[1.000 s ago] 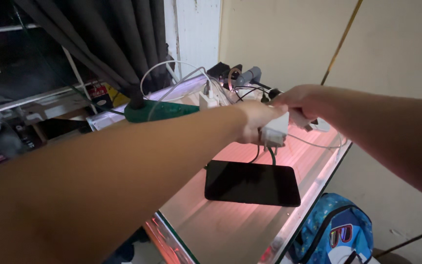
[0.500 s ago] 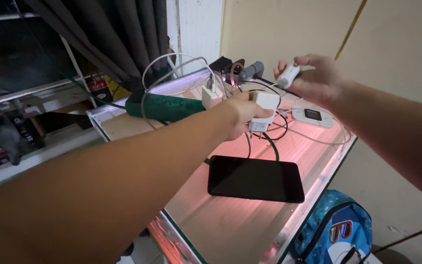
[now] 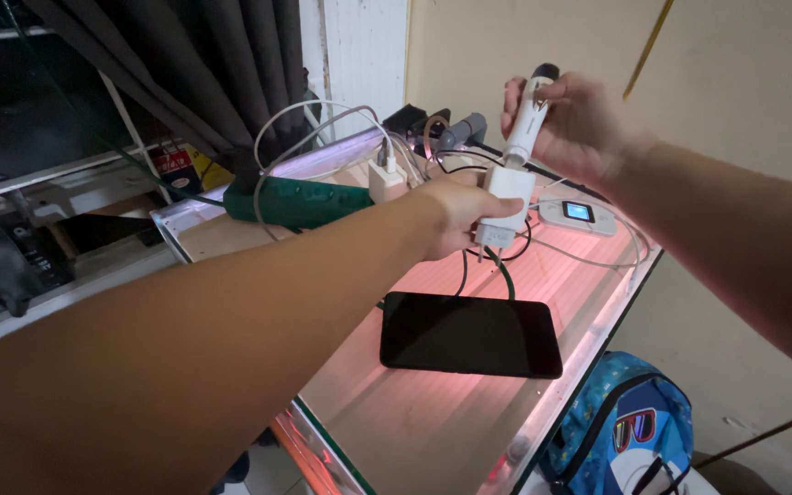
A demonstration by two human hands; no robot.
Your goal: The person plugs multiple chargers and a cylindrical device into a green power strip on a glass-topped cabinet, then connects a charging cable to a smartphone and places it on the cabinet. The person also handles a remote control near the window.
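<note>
White charger block [image 3: 507,197] is held above the tabletop [image 3: 433,412], prongs pointing down, in the left hand [image 3: 456,215]; that grip is closed around the block's left side, thumb across its front. Right hand [image 3: 568,124] is raised just above it, grip closed around a slim white pen-shaped device [image 3: 526,119] with a dark tip at the top; the device stands nearly upright, its lower end meeting the top of the charger block. Whether the two are joined cannot be told. Directly below, on the pink-lit tabletop, lies a black phone [image 3: 471,335], screen dark, flat, apart from both hands. To the right of the block sits a small white gadget with a lit screen [image 3: 577,214], with white cables [image 3: 588,261] looping around it. Behind the left hand: a green power strip [image 3: 300,202] with a white plug [image 3: 385,179] seated in it, more cables arching over. Dark curtain [image 3: 203,64] hangs at the rear left. Blue backpack [image 3: 621,435] sits on the floor at the tabletop's right edge.
</note>
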